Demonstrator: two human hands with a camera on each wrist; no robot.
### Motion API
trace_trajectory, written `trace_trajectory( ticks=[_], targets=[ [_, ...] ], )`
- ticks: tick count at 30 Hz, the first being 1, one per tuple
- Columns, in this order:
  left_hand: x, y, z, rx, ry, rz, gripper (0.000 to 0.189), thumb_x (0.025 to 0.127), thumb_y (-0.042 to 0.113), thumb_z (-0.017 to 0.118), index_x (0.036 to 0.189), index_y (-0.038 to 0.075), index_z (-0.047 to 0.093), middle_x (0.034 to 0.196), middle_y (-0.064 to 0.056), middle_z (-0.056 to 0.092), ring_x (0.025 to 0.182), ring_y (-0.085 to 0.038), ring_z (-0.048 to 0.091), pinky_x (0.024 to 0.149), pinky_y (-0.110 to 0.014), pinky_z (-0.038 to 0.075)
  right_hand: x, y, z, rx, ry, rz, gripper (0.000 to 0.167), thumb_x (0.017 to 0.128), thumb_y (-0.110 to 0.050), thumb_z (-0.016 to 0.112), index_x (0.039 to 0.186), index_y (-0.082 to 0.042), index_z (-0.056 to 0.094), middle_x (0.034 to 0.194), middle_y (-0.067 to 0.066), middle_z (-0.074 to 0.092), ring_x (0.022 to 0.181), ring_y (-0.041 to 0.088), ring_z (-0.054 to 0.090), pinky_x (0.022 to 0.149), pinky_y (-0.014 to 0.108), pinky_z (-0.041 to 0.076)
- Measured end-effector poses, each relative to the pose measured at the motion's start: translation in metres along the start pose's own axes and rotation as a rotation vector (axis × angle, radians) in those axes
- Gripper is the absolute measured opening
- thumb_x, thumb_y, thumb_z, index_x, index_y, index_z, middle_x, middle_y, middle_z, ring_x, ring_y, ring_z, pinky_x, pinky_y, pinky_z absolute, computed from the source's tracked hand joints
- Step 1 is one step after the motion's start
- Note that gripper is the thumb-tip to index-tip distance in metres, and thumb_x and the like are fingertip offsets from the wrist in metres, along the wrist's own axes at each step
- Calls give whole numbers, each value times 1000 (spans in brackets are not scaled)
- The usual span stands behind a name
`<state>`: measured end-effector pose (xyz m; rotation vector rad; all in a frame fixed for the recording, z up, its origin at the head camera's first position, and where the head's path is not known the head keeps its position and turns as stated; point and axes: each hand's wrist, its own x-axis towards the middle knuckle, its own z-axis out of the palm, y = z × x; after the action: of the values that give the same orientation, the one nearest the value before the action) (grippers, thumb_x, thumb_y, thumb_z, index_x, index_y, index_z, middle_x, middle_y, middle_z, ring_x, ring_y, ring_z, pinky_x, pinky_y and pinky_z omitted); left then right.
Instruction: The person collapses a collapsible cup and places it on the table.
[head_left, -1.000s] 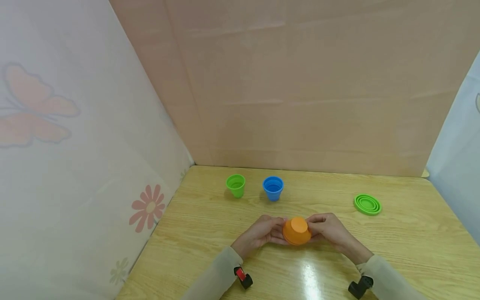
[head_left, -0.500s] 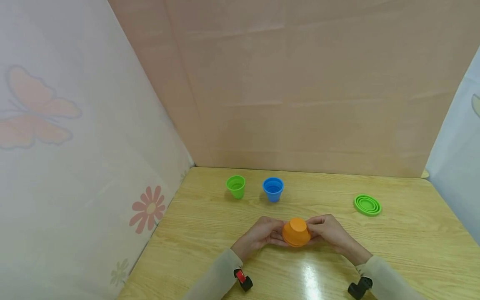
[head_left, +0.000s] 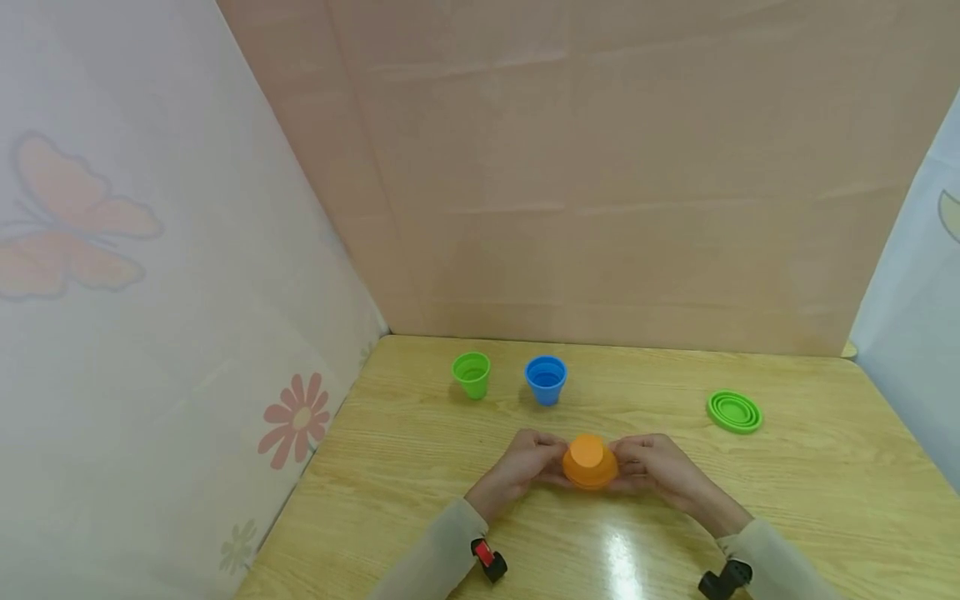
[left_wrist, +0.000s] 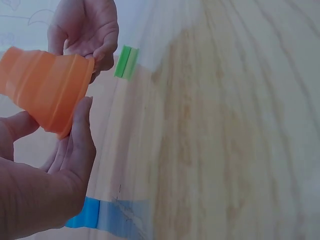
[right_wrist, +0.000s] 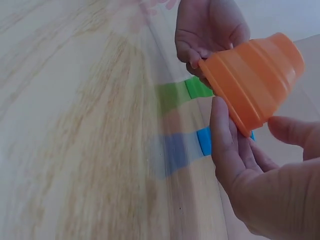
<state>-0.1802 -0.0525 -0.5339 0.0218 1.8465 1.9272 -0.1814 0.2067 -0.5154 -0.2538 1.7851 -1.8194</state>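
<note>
Cup (head_left: 589, 468), orange and base-up, is gripped by left hand (head_left: 527, 460) and right hand (head_left: 660, 468) well in from the far edge of the worktop (head_left: 832, 475), its tiers seemingly being shaped, next likely wanting even pressure.

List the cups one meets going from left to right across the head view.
Expanded green collapsible cup → expanded blue collapsible cup → orange collapsible cup → flattened green collapsible cup.
</note>
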Motion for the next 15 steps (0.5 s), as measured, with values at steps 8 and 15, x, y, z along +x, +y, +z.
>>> trace_trajectory(
  ticks=[8, 15],
  targets=[
    [0, 2, 1, 29, 44, 31, 26, 108, 11, 57, 123, -2, 73, 115, -11, 79, 90, -19, 79, 82, -40, 68, -4, -1, 0, 91, -76, -10, 37, 111, -22, 53, 135, 5, 64, 118, 0, 76, 108, 18, 75, 98, 39, 64],
    [1, 2, 4, 49, 95, 29, 25, 107, 7, 56, 123, -4, 72, 114, -13, 79, 89, -22, 79, 78, -38, 68, -6, -2, 4, 110, -64, -14, 32, 110, -19, 56, 130, 4, 66, 116, 0, 76, 105, 16, 75, 96, 36, 65]
  ],
)
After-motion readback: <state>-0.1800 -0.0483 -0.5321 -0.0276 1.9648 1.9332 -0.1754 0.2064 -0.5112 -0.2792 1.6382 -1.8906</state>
